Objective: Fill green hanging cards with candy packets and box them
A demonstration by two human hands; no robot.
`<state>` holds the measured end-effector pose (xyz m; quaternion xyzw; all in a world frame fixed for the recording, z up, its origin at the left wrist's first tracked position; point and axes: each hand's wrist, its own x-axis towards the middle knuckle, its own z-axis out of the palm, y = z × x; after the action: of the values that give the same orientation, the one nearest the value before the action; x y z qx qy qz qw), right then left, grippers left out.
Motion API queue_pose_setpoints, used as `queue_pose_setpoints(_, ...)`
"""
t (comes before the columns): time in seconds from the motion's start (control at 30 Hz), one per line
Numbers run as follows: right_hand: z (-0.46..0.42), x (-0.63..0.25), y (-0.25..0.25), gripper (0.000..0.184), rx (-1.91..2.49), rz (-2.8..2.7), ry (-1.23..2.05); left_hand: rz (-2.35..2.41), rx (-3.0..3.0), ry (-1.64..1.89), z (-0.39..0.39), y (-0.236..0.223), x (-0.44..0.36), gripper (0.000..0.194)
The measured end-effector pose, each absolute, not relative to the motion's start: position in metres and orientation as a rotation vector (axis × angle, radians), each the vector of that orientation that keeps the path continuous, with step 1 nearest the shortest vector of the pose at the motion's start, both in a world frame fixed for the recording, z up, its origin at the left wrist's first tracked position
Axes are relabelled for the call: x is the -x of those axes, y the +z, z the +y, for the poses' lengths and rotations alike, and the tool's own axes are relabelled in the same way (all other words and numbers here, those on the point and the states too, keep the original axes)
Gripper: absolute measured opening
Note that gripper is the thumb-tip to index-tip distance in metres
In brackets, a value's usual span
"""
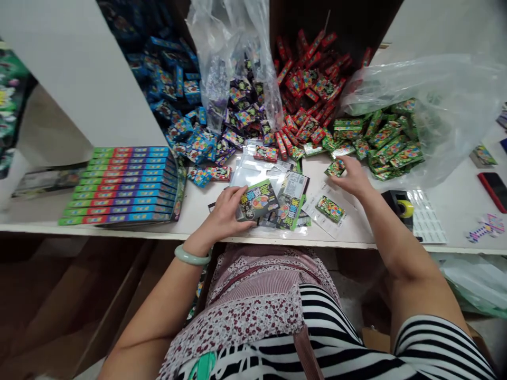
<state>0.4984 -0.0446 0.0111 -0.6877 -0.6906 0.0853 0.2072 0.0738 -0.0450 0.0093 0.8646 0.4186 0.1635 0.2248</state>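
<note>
My left hand (pixel 228 214) is closed on a printed card (pixel 259 200) with green edges and colourful lettering, held above the table's front part. Beneath it lie more printed cards (pixel 289 208) and clear plastic bags (pixel 247 169). My right hand (pixel 354 177) pinches a small green packet (pixel 336 167) at the near side of the green pile. Just below that hand, another green packet (pixel 330 209) rests on a white printed sheet (pixel 320 224). A red packet (pixel 265 153) lies on the plastic behind the cards.
Heaps of blue packets (pixel 194 137), purple packets (pixel 243 113), red packets (pixel 309 84) and green packets (pixel 396 140) line the back. Clear bags (pixel 447 105) drape over some. At left stands a stack of multicoloured boxes (pixel 122 184). A tape dispenser (pixel 398 206) and phone (pixel 493 190) lie right.
</note>
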Motion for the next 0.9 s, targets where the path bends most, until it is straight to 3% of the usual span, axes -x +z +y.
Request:
queue_pose_setpoints(0.07,-0.059,-0.471,0.035,0.073,1.716,-1.925,0.255,1.138,-2.363,0.458,-0.047,0.011,-0.075,0.097)
queue_pose_setpoints(0.27,-0.093,-0.394,0.087,0.073,1.095,-2.459,0.453,1.047,-2.426,0.521,-0.052,0.012,-0.08,0.101)
queue_pose_setpoints(0.43,-0.088,-0.39,0.077,0.075,1.135,-2.619,0.428,0.99,-2.488,0.546,-0.058,0.016,-0.071,0.099)
queue_pose_setpoints(0.67,-0.085,-0.384,0.079,0.063,1.124,-2.748,0.435,0.856,-2.552,0.485,-0.06,0.012,-0.064,0.1)
queue_pose_setpoints(0.9,-0.077,-0.372,0.07,0.084,1.105,-2.577,0.579,0.819,-2.428,0.599,-0.058,0.016,-0.07,0.101)
